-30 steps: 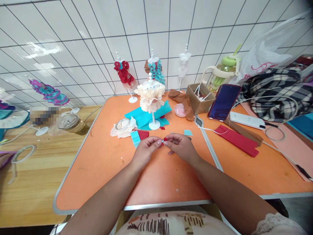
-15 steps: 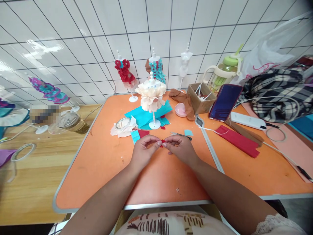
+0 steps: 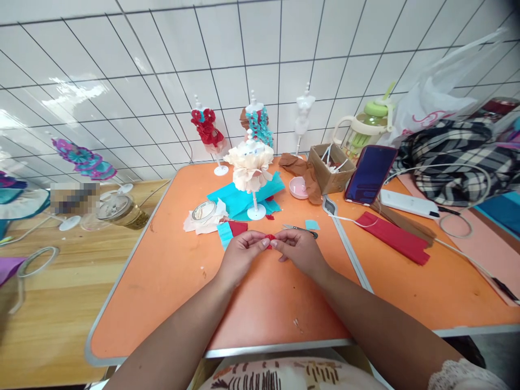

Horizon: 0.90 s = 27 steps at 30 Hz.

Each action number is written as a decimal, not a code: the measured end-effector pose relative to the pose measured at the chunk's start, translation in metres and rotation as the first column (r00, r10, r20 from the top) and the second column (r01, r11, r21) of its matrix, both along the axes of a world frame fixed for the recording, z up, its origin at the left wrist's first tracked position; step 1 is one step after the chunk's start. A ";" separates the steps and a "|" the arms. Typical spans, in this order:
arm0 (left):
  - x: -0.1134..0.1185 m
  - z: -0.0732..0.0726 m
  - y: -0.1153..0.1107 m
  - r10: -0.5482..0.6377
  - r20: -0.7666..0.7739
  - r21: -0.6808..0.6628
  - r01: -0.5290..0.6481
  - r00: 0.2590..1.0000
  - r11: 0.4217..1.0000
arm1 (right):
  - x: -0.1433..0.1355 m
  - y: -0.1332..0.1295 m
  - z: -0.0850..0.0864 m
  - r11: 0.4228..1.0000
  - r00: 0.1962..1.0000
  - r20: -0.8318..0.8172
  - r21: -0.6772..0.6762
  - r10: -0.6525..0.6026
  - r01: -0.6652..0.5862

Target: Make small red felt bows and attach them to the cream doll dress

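Note:
Between the fingertips of both hands is a small piece of red crepe paper [image 3: 270,238], partly hidden by the thumbs. My left hand [image 3: 242,252] pinches its left side and my right hand [image 3: 299,246] pinches its right side. Scissors [image 3: 311,233] lie just behind my right hand, with a small light-blue paper square [image 3: 312,224] behind them. Past my left hand are a blue paper strip [image 3: 225,234] and a dark red paper piece [image 3: 238,227]. A small white dress form [image 3: 252,168] in a ruffled cream paper dress stands beyond my hands on blue paper [image 3: 222,198].
Behind stand dress forms in red [image 3: 207,130] and blue [image 3: 260,123] paper, and a bare one [image 3: 303,115]. A tape roll [image 3: 203,211] lies left. Rightward are a pink bowl [image 3: 298,188], a cardboard box [image 3: 331,173], a phone [image 3: 371,174], red paper [image 3: 392,237] and a cable.
The view has tilted slightly, so the table sits a little lower. Both hands keep their pinch, and the red paper now looks more rounded and bunched between the fingertips.

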State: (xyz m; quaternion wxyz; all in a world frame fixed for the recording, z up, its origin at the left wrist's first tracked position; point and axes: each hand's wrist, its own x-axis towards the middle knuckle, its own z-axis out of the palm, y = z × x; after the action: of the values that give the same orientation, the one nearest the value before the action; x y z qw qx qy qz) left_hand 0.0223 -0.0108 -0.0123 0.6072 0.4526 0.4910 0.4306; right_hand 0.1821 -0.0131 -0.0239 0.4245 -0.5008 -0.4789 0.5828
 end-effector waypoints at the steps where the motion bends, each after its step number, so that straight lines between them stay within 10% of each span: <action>1: 0.000 0.000 0.001 0.017 -0.019 0.000 -0.017 1.000 1.000 | 0.001 0.000 0.000 1.000 1.000 0.002 -0.007 0.018 -0.018; 27: -0.002 -0.009 0.004 -0.058 -0.249 0.133 0.093 0.967 0.987 | 0.003 0.003 -0.002 0.943 0.930 0.367 0.317 -0.022 -0.103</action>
State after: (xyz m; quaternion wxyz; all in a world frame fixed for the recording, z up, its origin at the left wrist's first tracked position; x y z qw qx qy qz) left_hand 0.0205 -0.0070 -0.0210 0.5240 0.5631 0.5120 0.3824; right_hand 0.1846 -0.0101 -0.0257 0.3935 -0.5120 -0.6507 0.3995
